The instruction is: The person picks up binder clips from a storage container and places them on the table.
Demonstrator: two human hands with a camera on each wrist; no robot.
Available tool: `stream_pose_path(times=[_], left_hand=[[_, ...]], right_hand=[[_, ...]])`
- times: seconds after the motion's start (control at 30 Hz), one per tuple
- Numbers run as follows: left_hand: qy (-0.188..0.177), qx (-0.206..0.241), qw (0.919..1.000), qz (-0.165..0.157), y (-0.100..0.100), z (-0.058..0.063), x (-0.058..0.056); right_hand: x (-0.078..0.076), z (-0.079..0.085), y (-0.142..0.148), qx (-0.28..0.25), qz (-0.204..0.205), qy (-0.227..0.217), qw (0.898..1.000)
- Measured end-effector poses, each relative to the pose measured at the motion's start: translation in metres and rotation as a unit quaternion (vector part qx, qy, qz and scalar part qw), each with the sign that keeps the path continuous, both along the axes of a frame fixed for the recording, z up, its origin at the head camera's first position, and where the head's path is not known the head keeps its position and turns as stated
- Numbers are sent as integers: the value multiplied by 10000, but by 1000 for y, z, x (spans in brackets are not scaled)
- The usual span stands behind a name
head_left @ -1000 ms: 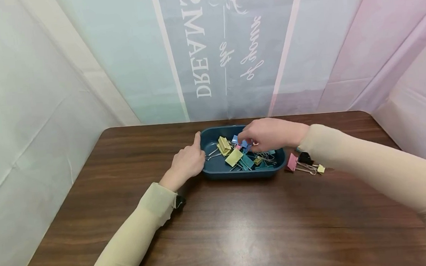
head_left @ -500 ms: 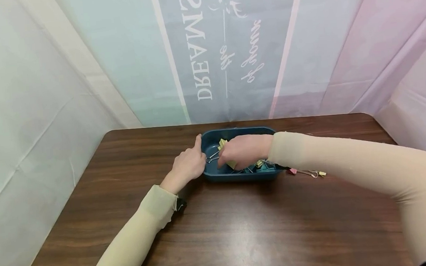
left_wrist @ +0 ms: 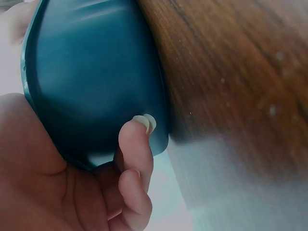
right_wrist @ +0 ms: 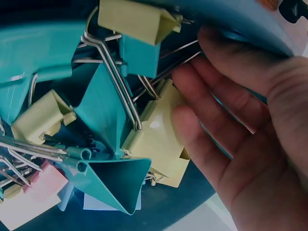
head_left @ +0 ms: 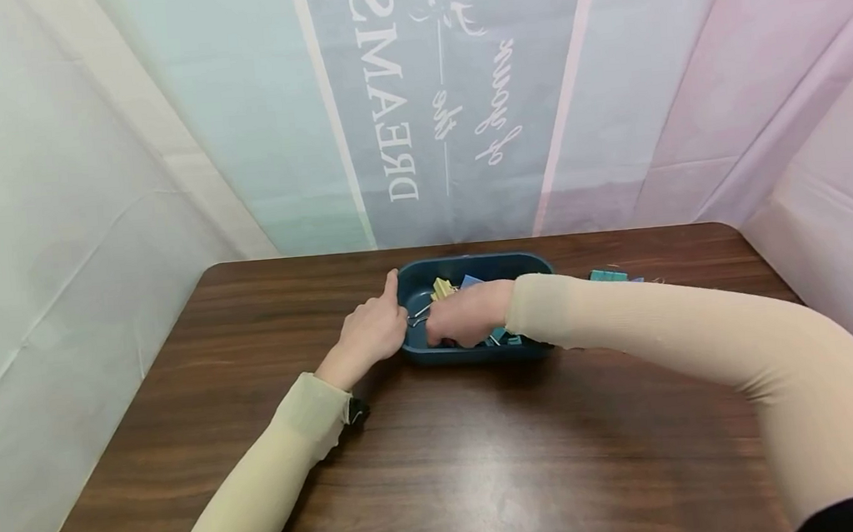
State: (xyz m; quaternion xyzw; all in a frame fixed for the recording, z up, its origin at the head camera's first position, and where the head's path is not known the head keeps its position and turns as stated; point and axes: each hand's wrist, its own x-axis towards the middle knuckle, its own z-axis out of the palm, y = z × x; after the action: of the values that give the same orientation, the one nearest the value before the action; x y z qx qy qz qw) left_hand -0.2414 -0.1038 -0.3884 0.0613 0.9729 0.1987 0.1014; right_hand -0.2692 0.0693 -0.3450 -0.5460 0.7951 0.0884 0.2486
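Note:
At the left end of a dark blue plastic box, my left hand holds the end wall, its index finger lying along the rim. The left wrist view shows its bent fingers against the outer wall. My right hand is down inside the box. In the right wrist view its fingers are slightly bent beside a large yellow binder clip, thumb apart from them. Wire handles run in between; no pinch shows. Teal binder clips, a pink one and smaller yellow ones lie heaped there.
A teal binder clip lies on the brown wooden table right of the box, with a bit of blue beside it. The right sleeve covers the area in front of it. A printed cloth backdrop hangs behind the table.
My right hand has moved left inside the box, from the blue clips to the front left. Its sleeve now hides the pink, black and yellow clips on the table. My left hand stays put.

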Motion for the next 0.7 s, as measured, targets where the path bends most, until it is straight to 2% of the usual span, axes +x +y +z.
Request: stream_pose_path(times=[0.17, 0.4, 0.7], left_hand=[[78, -23, 10000, 38, 0, -1, 0], [19, -37, 10000, -14, 1, -3, -1], [88, -96, 9999, 10, 0, 1, -2]], right_hand=[[-1, -3, 0, 31, -47, 80, 10000], [-1, -3, 0, 49, -155, -131, 9998], [-2, 0, -1, 75, -256, -133, 9996]])
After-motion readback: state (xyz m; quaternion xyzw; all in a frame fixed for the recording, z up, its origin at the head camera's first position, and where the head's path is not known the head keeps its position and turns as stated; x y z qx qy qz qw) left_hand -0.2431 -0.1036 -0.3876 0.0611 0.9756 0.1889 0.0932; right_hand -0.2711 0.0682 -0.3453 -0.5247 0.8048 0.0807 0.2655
